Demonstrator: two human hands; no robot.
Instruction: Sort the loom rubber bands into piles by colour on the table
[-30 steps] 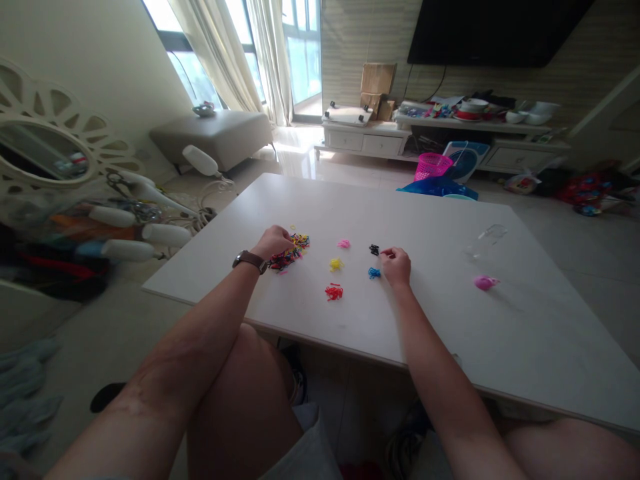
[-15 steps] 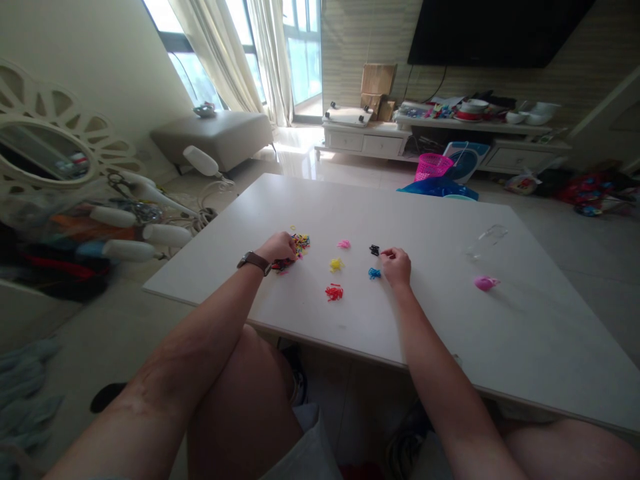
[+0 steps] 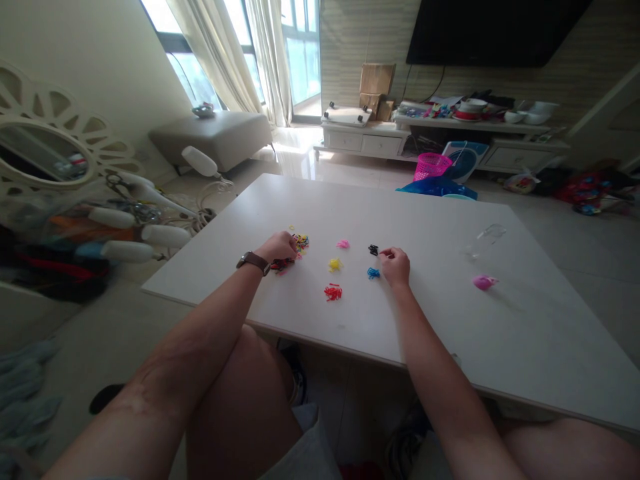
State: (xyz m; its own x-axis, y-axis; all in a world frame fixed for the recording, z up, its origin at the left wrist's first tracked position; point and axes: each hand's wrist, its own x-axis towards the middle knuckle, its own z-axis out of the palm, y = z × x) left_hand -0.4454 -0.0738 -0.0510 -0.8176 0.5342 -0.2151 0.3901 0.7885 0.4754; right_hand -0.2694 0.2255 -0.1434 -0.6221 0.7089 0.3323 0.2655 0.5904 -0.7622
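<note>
My left hand, with a watch on its wrist, is closed with fingertips down in a mixed pile of small coloured rubber bands. Its fingers hide part of that pile, and whatever they pinch cannot be seen. Thumb and fingers of my right hand are pressed together just right of a small black pile of bands; what is between them is too small to name. Below that lies a blue pile. Pink, yellow and red piles form a column between my hands.
On the right of the white table lie a pink object and a clear container. A pink basket stands beyond the far edge. A lamp with several white shades is close to the left edge.
The view has shifted very slightly. Both hands stay in nearly the same places, and the sorted piles look the same.
</note>
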